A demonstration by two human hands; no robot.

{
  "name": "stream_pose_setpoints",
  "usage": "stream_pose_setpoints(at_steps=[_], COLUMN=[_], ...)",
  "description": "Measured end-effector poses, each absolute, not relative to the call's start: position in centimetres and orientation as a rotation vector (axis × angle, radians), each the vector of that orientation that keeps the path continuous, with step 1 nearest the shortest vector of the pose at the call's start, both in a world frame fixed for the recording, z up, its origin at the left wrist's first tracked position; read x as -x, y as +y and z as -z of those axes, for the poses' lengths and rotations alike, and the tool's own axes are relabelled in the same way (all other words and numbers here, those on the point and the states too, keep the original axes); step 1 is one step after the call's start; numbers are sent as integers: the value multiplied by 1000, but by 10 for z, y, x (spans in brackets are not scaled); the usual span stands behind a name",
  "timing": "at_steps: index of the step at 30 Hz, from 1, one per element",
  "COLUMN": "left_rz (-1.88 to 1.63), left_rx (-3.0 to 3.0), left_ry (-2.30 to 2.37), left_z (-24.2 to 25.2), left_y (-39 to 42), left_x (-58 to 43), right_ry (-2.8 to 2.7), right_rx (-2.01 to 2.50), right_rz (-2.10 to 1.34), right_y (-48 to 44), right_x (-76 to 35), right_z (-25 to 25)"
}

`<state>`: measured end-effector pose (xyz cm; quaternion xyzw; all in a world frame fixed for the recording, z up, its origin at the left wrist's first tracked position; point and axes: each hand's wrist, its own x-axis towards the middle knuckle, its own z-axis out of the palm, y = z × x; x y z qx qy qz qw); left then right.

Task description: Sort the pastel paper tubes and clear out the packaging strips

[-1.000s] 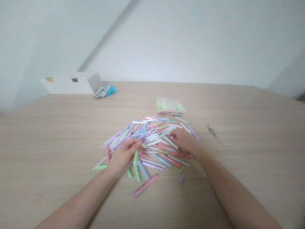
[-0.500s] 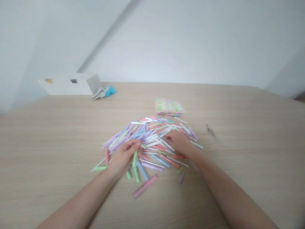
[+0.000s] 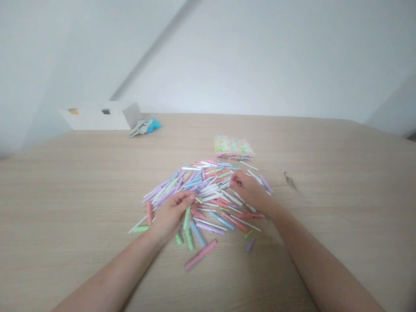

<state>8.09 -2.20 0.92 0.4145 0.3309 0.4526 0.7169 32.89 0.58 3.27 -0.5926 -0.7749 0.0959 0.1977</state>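
A heap of several pastel sticks (image 3: 201, 186), pink, green, blue, purple and white, lies spread on the wooden table (image 3: 65, 208). My left hand (image 3: 172, 213) rests on the near left of the heap, fingers curled round a green stick (image 3: 186, 216). My right hand (image 3: 248, 190) lies on the heap's right side, fingers bent and pinching among white and pink sticks; what it grips is too small to name. A pink stick (image 3: 199, 255) lies apart, nearest to me.
A stack of small pastel packets (image 3: 232, 147) sits just beyond the heap. At the far left stand a white box (image 3: 97, 117) and a grey and blue object (image 3: 144, 126). A small dark scrap (image 3: 289, 180) lies to the right.
My right hand slid left over the heap, then moved back up and right toward its far side. My left hand has hardly moved, still holding the green stick.
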Motion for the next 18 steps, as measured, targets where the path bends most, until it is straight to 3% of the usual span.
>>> stream_pose_setpoints(at_steps=[11, 18], left_rz=[-1047, -1034], left_rx=[-852, -913], left_ry=[605, 583], left_z=[-21, -23], left_y=[-30, -38], left_x=[-86, -85], right_ry=[-1804, -1475], right_rx=[1228, 1096], right_rz=[-1055, -1258], right_y=[-35, -67], right_x=[-283, -265], right_z=[-55, -43])
